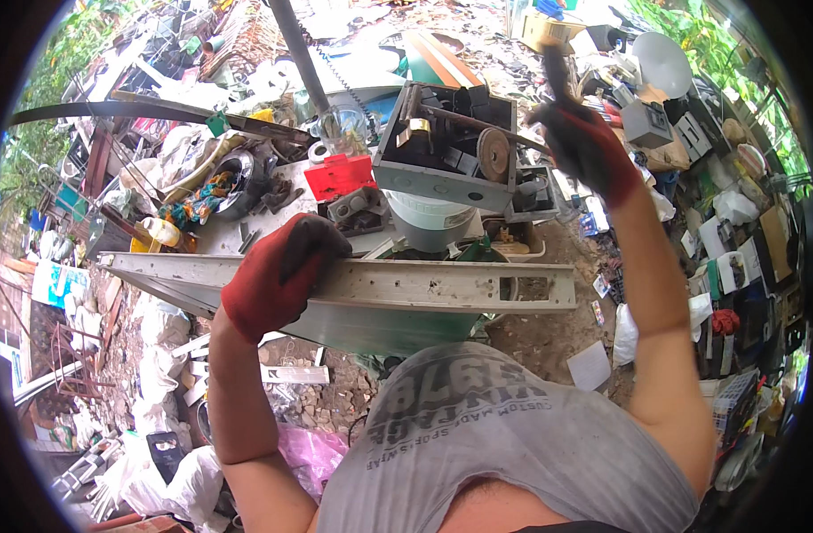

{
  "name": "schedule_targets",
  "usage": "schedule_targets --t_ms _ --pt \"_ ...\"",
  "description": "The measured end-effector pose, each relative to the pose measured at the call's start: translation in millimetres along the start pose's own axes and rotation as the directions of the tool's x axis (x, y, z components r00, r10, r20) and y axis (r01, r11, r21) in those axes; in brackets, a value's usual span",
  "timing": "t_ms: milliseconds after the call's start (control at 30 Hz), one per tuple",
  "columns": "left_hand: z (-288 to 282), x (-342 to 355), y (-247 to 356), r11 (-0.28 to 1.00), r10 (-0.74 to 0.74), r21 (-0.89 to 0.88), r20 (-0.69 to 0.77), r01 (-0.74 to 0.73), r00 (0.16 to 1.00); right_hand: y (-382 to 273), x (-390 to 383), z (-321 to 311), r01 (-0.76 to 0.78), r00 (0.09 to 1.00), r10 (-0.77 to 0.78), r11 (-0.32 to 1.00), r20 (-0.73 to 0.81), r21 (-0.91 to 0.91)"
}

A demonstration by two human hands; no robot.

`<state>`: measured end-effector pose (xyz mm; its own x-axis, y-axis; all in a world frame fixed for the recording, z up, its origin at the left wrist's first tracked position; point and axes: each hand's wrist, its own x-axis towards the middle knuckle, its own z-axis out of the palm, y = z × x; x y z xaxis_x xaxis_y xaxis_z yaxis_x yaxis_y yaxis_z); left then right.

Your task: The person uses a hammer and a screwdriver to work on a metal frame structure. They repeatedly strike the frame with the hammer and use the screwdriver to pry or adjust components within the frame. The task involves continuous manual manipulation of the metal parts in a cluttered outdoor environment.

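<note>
My left hand (282, 277), in a red and black work glove, is closed over a long pale metal channel (415, 282) lying crosswise in front of me. Slots and small holes mark the channel's right end. My right hand (589, 147), gloved the same way, is raised at the upper right and blurred by motion. Out of its closed fingers a dark stick-like tool (557, 71) points upward; its kind does not show clearly. Just left of it a brown rod (478, 124) crosses a grey metal box (446, 178) with dark parts and a round disc (494, 155) inside.
The box rests on a white bucket (429, 218). Left of it are a red plastic piece (338, 178) and a clear jar (342, 129). A dark pole (300, 53) slants down behind. Scrap heaps surround me, with a white dish (662, 64) at right and pink plastic (309, 453) below.
</note>
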<state>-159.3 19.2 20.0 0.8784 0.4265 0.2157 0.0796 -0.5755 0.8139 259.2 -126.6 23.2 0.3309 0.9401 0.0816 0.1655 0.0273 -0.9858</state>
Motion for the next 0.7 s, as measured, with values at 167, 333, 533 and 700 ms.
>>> schedule_targets --t_ms 167,333,533,700 --pt "4 13 -2 0.997 -0.070 0.046 0.025 0.069 0.997 24 -116 21 0.144 0.984 -0.175 0.893 0.032 0.426" --pt "-6 41 11 0.931 -0.366 0.070 0.188 0.359 0.911 52 -159 49 -0.048 0.996 0.075 0.907 -0.047 0.419" --pt "26 150 10 0.899 -0.137 0.439 0.262 0.008 0.955 39 -156 61 0.035 0.999 -0.022 0.930 -0.042 0.365" --pt "59 239 -39 0.769 0.024 0.619 0.224 -0.161 0.974 43 -157 62 0.020 0.999 -0.006 0.932 -0.037 0.361"
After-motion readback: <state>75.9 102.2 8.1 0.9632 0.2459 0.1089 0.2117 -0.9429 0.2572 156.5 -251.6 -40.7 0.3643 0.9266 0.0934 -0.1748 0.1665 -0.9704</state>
